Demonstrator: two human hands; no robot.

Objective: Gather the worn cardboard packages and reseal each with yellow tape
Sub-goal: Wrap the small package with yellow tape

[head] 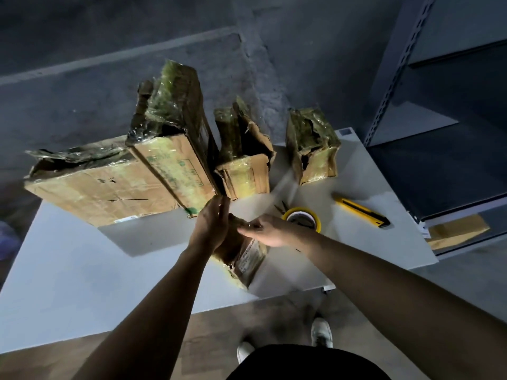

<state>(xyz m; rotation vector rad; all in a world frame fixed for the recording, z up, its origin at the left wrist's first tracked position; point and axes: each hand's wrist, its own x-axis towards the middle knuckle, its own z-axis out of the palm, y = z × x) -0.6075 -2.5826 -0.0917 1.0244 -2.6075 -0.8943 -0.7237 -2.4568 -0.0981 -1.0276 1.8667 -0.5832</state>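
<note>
Cardboard package point(247, 259) upright on table point(82, 283), flat left hand point(212, 226) pressing its side, right hand point(267, 231) over top, fingers point(247, 225) grip unclear; yellow tape point(301, 211) just beyond right hand.

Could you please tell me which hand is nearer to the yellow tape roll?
The right. The right hand is close beside the yellow tape roll, its wrist alongside it; the left hand is farther off, beyond the right hand, against the small package.

4 worn brown cardboard packages point(175, 149) line the back of the white table point(82, 283). a 5th package point(247, 259) lies before them. right of it sits the yellow tape roll point(301, 219), then the yellow utility knife point(360, 211).
</note>
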